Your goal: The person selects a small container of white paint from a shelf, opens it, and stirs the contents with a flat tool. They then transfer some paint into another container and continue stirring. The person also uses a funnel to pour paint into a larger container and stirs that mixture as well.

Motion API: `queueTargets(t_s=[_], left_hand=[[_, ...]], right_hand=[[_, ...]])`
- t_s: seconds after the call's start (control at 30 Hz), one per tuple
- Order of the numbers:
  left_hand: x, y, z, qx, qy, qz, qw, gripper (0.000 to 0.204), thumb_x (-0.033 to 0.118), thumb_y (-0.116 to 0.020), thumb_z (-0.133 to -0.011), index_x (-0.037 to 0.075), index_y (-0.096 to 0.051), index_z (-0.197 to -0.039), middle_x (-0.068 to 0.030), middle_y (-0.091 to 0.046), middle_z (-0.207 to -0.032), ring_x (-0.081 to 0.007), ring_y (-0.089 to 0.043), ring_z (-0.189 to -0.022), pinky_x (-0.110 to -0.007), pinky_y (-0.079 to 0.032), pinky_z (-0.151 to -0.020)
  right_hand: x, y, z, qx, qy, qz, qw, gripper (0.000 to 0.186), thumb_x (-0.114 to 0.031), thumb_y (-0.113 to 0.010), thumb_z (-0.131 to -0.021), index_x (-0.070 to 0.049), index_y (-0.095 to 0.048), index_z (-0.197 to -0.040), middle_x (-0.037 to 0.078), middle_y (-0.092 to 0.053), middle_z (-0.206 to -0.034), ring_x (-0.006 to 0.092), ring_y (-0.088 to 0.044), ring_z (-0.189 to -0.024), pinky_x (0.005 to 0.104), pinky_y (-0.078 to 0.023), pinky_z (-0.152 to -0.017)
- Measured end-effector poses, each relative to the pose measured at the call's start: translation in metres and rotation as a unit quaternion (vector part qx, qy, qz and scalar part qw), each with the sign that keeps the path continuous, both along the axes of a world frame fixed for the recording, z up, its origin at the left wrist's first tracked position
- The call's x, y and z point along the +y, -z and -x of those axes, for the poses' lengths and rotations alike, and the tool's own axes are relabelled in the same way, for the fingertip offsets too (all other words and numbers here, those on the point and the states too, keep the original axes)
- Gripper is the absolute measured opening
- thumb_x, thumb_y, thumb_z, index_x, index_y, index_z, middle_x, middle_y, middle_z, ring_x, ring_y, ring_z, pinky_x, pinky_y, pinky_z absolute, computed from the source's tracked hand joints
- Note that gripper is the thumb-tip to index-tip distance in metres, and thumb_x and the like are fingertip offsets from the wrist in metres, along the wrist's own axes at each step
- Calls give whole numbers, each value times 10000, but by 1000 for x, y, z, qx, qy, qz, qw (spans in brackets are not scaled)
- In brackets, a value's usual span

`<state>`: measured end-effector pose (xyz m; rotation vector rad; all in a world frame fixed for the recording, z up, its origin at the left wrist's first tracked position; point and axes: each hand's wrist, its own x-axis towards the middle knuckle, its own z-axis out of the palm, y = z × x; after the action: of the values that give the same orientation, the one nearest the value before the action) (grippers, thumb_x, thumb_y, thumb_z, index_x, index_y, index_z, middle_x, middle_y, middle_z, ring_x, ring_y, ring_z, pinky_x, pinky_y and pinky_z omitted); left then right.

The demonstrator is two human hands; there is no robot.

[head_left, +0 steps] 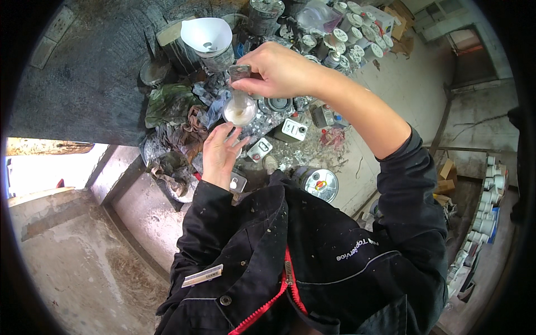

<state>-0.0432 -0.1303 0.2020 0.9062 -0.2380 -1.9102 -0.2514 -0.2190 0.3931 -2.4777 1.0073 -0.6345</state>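
My right hand [276,70] grips a flat, paint-crusted stirring spatula [240,71] from above. Its lower end reaches into a clear plastic cup [240,113] with a whitish substance at the bottom. On the near side of the cup, my left hand [220,153] has its fingertips against the wall, fingers partly spread, seemingly steadying it. The cup's base is hidden. Behind the cup, a white funnel-shaped strainer [206,36] sits on a stained container. Just right of the cup lies a dark round tin [278,104].
Crumpled, paint-stained rags [173,131] lie to the left. Several lidded cans [357,36] crowd the back right. Nearer stand a rectangular metal can [291,130], a smaller white-topped can [259,149] and a round metal drum [319,184]. A shelf of containers [484,218] stands far right.
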Motion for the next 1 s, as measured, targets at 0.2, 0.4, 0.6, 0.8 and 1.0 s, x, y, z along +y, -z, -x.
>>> queueTargets(t_s=[0.2, 0.4, 0.6, 0.8, 1.0], left_hand=[[0, 1, 2, 2, 7, -2, 1000, 227, 162, -690, -957, 8, -644, -1118, -120, -563, -1283, -388, -550, -1272, -673, -452, -1065], [-1, 2, 2, 2, 5, -2, 1000, 244, 163, -699, -950, 8, -641, -1129, -121, -562, -1290, -386, -549, -1267, -671, -450, -1068], [-1, 0, 4, -5, 12, -4, 1000, 275, 162, -703, -946, 3, -637, -1161, -119, -561, -1300, -378, -551, -1261, -667, -450, -1070], [0, 0, 6, -7, 17, -1, 1000, 262, 162, -697, -949, 5, -640, -1151, -116, -565, -1306, -377, -553, -1265, -662, -455, -1066], [-1, 1, 4, 1, 11, -1, 1000, 240, 159, -692, -952, 5, -643, -1129, -115, -571, -1296, -377, -548, -1276, -666, -455, -1065]], right_hand=[[0, -1, 1, -23, -41, -24, 999, 284, -252, -723, -887, 5, -669, -776, 200, -631, -665, 409, -621, -632, 459, -481, -579], [4, -6, 3, 5, -44, -72, 996, 264, -247, -715, -885, 1, -671, -804, 212, -635, -691, 428, -626, -665, 472, -499, -607], [2, -3, 7, 16, -4, 17, 1000, 211, -190, -724, -920, 3, -683, -845, 187, -609, -666, 358, -585, -586, 399, -463, -557], [1, 0, 7, -24, -51, -25, 998, 224, -205, -719, -913, -2, -685, -825, 169, -650, -687, 355, -612, -601, 415, -475, -562], [3, -2, 7, 29, -4, -41, 999, 285, -263, -722, -892, -4, -673, -784, 201, -638, -684, 410, -619, -634, 453, -489, -588]])
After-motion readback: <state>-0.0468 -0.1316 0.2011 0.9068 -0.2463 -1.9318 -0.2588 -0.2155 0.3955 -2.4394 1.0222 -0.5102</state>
